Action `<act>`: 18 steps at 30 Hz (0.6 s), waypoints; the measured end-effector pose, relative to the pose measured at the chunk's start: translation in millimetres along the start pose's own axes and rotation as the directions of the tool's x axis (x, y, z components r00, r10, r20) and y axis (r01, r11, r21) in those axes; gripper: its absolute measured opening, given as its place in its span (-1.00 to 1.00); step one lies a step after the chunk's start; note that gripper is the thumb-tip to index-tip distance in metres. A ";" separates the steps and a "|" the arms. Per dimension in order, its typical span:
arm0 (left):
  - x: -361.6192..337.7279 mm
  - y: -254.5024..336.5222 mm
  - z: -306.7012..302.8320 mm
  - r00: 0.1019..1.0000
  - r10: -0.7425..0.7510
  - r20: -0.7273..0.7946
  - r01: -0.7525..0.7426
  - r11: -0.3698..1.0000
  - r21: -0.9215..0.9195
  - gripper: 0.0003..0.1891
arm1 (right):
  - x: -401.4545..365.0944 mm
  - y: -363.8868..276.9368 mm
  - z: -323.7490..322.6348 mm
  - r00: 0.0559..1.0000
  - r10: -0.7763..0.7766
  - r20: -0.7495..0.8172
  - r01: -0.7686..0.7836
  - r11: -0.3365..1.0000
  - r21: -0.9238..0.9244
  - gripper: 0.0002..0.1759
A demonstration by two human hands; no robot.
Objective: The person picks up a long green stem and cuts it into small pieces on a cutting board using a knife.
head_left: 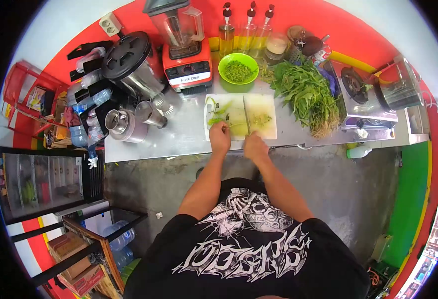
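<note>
A white cutting board (266, 102) lies at the front of the metal counter. My right hand (255, 145) is closed around a knife at the board's front edge, with the thin dark blade (247, 115) pointing away from me. At the board's left front, my left hand (221, 135) is closed on a green stem (235, 124) that reaches toward the blade. More leafy greens (218, 110) lie beyond my left fingers. Right of the blade is a small scatter of chopped bits (262, 119). Behind the board, a lime-green bowl (222, 76) holds chopped greens (238, 71).
A big bunch of leafy greens with roots (306, 94) lies right of the board. A red blender (186, 65) and oil bottles (247, 32) stand at the back. Steel containers (124, 127) are on the left, a stove (368, 112) on the right.
</note>
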State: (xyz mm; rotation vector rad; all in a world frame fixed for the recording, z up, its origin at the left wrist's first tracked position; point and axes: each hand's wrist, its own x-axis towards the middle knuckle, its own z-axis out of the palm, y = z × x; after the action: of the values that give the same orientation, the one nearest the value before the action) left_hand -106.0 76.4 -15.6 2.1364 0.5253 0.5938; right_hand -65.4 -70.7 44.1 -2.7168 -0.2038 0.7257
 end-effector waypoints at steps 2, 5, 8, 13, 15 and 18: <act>0.3 2.5 1.0 1.000 -0.027 -0.004 0.027 1.000 -0.001 -0.90 | -0.2 -1.4 4.6 0.998 0.013 -0.056 -0.011 0.999 0.033 -0.50; -0.1 -0.1 -1.3 0.999 -0.035 0.010 0.034 0.999 0.030 -0.89 | 22.5 0.6 2.6 0.998 -0.038 -0.046 0.039 0.999 0.016 -0.47; -0.1 -0.5 -4.8 1.000 -0.001 0.013 0.001 1.000 -0.027 -0.89 | 14.3 -4.6 -14.8 0.999 -0.032 0.015 0.032 0.999 0.020 -0.47; 0.4 0.9 -2.2 0.998 -0.051 0.025 0.052 0.998 -0.047 -0.91 | 0.4 -8.5 -0.4 0.999 0.050 -0.013 -0.050 0.999 0.018 -0.48; 0.9 -2.0 -2.8 1.000 -0.014 0.021 0.014 1.000 -0.021 -0.90 | 8.2 -9.2 -0.8 0.998 0.067 -0.021 -0.066 0.998 0.024 -0.48; 1.2 -6.3 -3.2 0.999 0.003 0.039 -0.002 1.000 -0.031 -0.89 | 18.9 -6.9 -8.8 1.000 0.012 -0.008 -0.012 1.000 -0.016 -0.48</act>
State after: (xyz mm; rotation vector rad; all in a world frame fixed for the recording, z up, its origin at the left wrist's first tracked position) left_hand -107.9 82.7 -18.7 2.1156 0.4887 0.5573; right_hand -45.0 -62.4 45.0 -2.7381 -0.1923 0.7199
